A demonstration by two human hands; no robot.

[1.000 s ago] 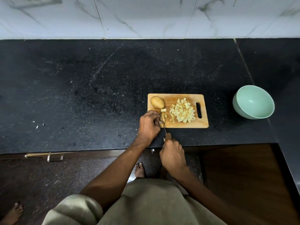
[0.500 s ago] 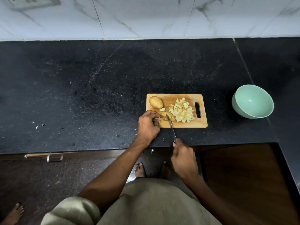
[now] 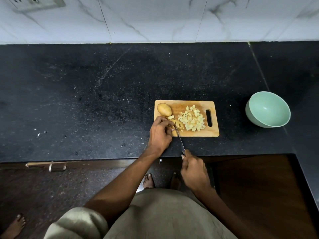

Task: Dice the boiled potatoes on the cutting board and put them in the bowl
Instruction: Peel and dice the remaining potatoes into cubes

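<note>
- The knife is gripped by the handle in the right hand, fingers curled round it; since the frame one second ago this hand has been drawn back past the counter edge, and the blade now lies at a slant, its tip among the partly cut potato pieces.
- Those pieces are steadied by the left hand, its fingers curled down onto them at the near left corner of the cutting board. This hand is placed much as it was earlier.
- The change is judged to be a drawing stroke within the dicing step, not a shift to transfer.
- A pile of diced potato lies on the middle of the board, toward its handle slot, unchanged in position from the earlier frames.
- One whole potato is left uncut at the far left corner of the board.
- The bowl stands well apart to the right on the counter; nothing is seen in it. The task is judged roughly half done.
</note>
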